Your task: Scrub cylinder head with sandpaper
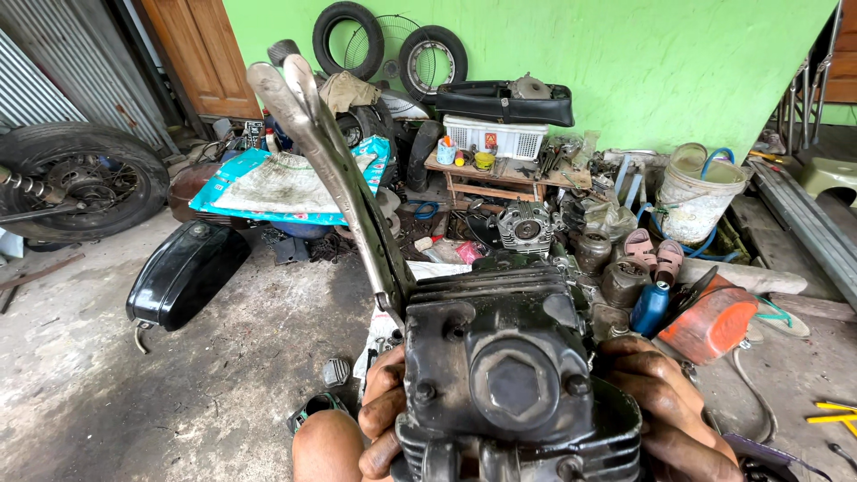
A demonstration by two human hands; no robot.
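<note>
Both hands, left hand [382, 412] and right hand [662, 406], grip a greasy black finned metal engine head [500, 366] at bottom centre; long steel pliers [335, 165] jut up-left, black fuel tank [186, 272] at left.

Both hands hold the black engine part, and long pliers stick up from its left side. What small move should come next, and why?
Probably lower the engine head to the floor. Both the left hand and right hand are occupied, so neither can work the pliers.
</note>
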